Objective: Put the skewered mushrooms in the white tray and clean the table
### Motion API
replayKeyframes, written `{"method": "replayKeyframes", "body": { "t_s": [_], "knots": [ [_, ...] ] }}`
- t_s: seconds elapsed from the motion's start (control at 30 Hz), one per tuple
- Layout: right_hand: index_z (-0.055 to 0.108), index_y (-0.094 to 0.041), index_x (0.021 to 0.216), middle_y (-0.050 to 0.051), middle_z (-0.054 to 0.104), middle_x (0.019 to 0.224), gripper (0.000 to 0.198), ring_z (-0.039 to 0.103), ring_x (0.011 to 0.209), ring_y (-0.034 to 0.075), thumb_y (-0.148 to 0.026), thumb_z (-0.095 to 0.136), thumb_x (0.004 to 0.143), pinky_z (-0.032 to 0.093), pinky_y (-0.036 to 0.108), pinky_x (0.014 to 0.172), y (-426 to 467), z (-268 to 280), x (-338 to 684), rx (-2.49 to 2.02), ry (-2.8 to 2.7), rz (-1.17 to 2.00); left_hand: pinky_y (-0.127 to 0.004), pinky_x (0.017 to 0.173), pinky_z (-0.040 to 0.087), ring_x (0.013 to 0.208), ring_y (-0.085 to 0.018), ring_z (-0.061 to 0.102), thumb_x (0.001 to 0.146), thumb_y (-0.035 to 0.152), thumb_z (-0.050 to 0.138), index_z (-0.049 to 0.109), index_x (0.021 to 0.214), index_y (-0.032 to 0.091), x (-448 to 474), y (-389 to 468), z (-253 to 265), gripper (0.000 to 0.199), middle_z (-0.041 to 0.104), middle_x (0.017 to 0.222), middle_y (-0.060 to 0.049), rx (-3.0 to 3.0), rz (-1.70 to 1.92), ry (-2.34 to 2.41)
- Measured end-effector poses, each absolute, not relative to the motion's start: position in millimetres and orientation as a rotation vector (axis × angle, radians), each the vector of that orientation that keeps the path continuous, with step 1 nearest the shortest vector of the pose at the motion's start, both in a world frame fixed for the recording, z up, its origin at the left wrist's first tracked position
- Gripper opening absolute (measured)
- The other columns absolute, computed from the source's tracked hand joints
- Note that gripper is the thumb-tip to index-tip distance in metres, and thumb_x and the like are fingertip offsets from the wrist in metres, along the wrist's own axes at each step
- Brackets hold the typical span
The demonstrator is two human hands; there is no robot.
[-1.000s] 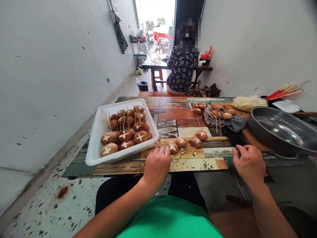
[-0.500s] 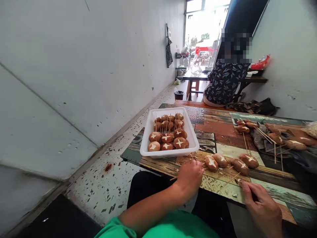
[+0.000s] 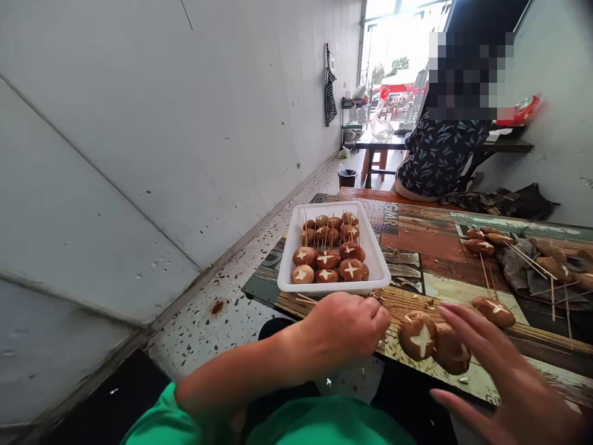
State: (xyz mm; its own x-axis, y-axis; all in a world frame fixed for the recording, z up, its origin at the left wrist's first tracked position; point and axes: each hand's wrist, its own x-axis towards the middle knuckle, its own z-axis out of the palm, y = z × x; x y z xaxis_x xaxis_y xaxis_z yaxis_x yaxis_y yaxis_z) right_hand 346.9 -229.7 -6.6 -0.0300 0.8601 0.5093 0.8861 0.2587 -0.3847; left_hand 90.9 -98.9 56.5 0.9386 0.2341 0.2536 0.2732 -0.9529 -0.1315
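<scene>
Two hands, left (image 3: pixel 345 327) fisted on half-hidden mushroom skewer (image 3: pixel 422 337), right (image 3: pixel 504 383) spread, blurred, cropped

The right hand (image 3: pixel 500 377) runs off the frame's lower right corner; the closed left hand (image 3: pixel 345 327) hides the skewer's end; a seated person's (image 3: pixel 440 154) face is pixelated.

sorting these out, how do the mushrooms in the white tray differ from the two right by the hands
The mushrooms in the tray are many, packed inside the white tray, farther off, skewers pointing up. The two mushrooms by the hands sit side by side between left hand and right hand. All are brown caps; most show a white star cut.
</scene>
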Motion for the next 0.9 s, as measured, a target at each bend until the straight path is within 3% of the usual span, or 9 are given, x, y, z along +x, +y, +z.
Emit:
{"method": "replayKeyframes", "body": {
  "t_s": [0.07, 0.17, 0.23, 0.33, 0.43, 0.6, 0.67, 0.77, 0.9],
  "knots": [
    [0.036, -0.038, 0.158, 0.008, 0.056, 0.147, 0.093, 0.062, 0.124, 0.036, -0.052, 0.077, 0.075, 0.061, 0.050, 0.094, -209, 8, 327, -1.432, -2.124, -0.121, -0.032, 0.055, 0.044, 0.065, -0.017, 0.061, 0.100, 0.016, 0.044, 0.057, 0.090, 0.016, 80, -93, 66, 0.016, 0.064, 0.076, -0.002, -2.894, -0.428, -0.317],
    [0.042, -0.032, 0.155, 0.009, 0.064, 0.137, 0.073, 0.069, 0.111, 0.024, -0.035, 0.067, 0.086, 0.062, 0.034, 0.088, -180, 26, 308, -1.311, -2.228, -0.065, -0.034, 0.061, 0.047, 0.068, -0.017, 0.062, 0.102, 0.017, 0.043, 0.059, 0.093, 0.015, 62, -81, 82, 0.019, 0.066, 0.077, -0.002, -2.791, -0.486, -0.284],
    [0.049, -0.026, 0.149, 0.009, 0.069, 0.127, 0.061, 0.072, 0.099, 0.018, -0.028, 0.061, 0.089, 0.061, 0.026, 0.081, -162, 38, 302, -1.294, -2.215, 0.017, -0.036, 0.085, 0.052, 0.091, -0.019, 0.068, 0.102, 0.018, 0.045, 0.062, 0.109, 0.013, 50, -72, 92, 0.019, 0.073, 0.099, -0.006, -2.666, -0.569, -0.307],
    [0.058, -0.018, 0.137, 0.008, 0.073, 0.107, 0.054, 0.070, 0.080, 0.016, -0.040, 0.063, 0.088, 0.057, 0.025, 0.068, -127, 57, 295, -1.470, -2.059, 0.134, -0.044, 0.120, 0.034, 0.133, -0.023, 0.054, 0.101, 0.022, 0.052, 0.051, 0.138, 0.016, 34, -60, 96, 0.037, 0.062, 0.139, -0.011, -2.468, -0.805, -0.468],
    [0.065, -0.016, 0.125, 0.008, 0.074, 0.095, 0.055, 0.069, 0.078, 0.021, -0.053, 0.065, 0.084, 0.054, 0.029, 0.065, -80, 69, 284, -1.836, -1.909, 0.174, -0.046, 0.118, 0.036, 0.135, -0.027, 0.051, 0.098, 0.025, 0.059, 0.048, 0.140, 0.014, 29, -50, 78, 0.045, 0.059, 0.140, -0.015, -2.394, -1.052, -0.663],
    [0.071, -0.011, 0.112, 0.020, 0.069, 0.116, 0.058, 0.067, 0.103, 0.029, -0.062, 0.053, 0.091, 0.051, 0.033, 0.081, -15, 73, 255, -2.411, -2.004, -0.013, -0.048, 0.110, 0.044, 0.128, -0.029, 0.056, 0.095, 0.019, 0.059, 0.052, 0.138, 0.013, 38, -37, 28, 0.043, 0.060, 0.136, -0.017, -2.454, -1.176, -0.860],
    [0.074, -0.014, 0.112, 0.019, 0.069, 0.118, 0.061, 0.067, 0.106, 0.030, -0.066, 0.048, 0.093, 0.051, 0.034, 0.081, -2, 73, 245, -2.553, -2.079, -0.068, -0.050, 0.108, 0.046, 0.127, -0.030, 0.056, 0.094, 0.019, 0.060, 0.054, 0.137, 0.013, 42, -34, 13, 0.043, 0.061, 0.136, -0.018, -2.498, -1.198, -0.949],
    [0.077, -0.021, 0.111, 0.016, 0.073, 0.112, 0.051, 0.069, 0.105, 0.030, -0.061, 0.051, 0.092, 0.052, 0.035, 0.079, 5, 76, 235, -2.639, -2.233, -0.077, -0.052, 0.108, 0.047, 0.126, -0.032, 0.057, 0.093, 0.021, 0.063, 0.059, 0.134, 0.011, 46, -31, 0, 0.043, 0.061, 0.136, -0.018, -2.577, -1.205, -1.040],
    [0.078, -0.015, 0.107, 0.018, 0.074, 0.110, 0.042, 0.070, 0.104, 0.028, -0.049, 0.063, 0.087, 0.052, 0.032, 0.078, 6, 84, 226, -2.672, -2.435, -0.032, -0.053, 0.110, 0.046, 0.127, -0.032, 0.057, 0.095, 0.024, 0.060, 0.062, 0.133, 0.011, 48, -28, -3, 0.040, 0.062, 0.137, -0.017, -2.722, -1.132, -1.119]
  ]
}}
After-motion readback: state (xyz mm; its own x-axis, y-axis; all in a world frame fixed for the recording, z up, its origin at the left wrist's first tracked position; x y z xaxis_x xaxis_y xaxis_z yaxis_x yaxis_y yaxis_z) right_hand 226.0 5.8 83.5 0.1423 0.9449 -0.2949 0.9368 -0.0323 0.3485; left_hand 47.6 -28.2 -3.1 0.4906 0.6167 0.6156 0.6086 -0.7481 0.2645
